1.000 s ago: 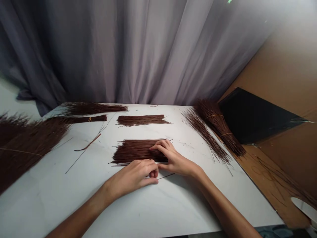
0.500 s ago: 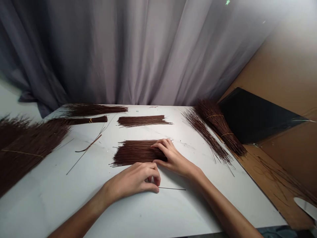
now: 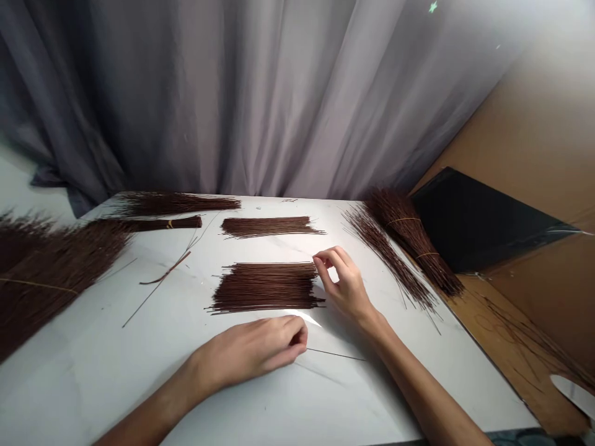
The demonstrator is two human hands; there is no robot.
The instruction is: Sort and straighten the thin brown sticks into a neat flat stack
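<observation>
A flat pile of thin dark brown sticks (image 3: 264, 287) lies in the middle of the white table (image 3: 93, 365). My left hand (image 3: 253, 349) rests on the table just in front of the pile, fingers curled and pinching one thin stick (image 3: 335, 355) that lies flat, pointing right. My right hand (image 3: 341, 282) hovers at the pile's right end, thumb and forefinger pinched together; whether it holds a stick, I cannot make out. A smaller pile of sticks (image 3: 267, 226) lies farther back.
Tied brown stick bundles lie at the back left (image 3: 162, 224), far left (image 3: 51, 266) and right (image 3: 409, 244). A loose stick (image 3: 158, 291) crosses the table's left half. A grey curtain (image 3: 260, 99) hangs behind. A black panel (image 3: 474, 217) leans at right.
My right hand lifted off the near pile and moved to its right end, pinching. My left hand slid the single stick toward me and to the right.
</observation>
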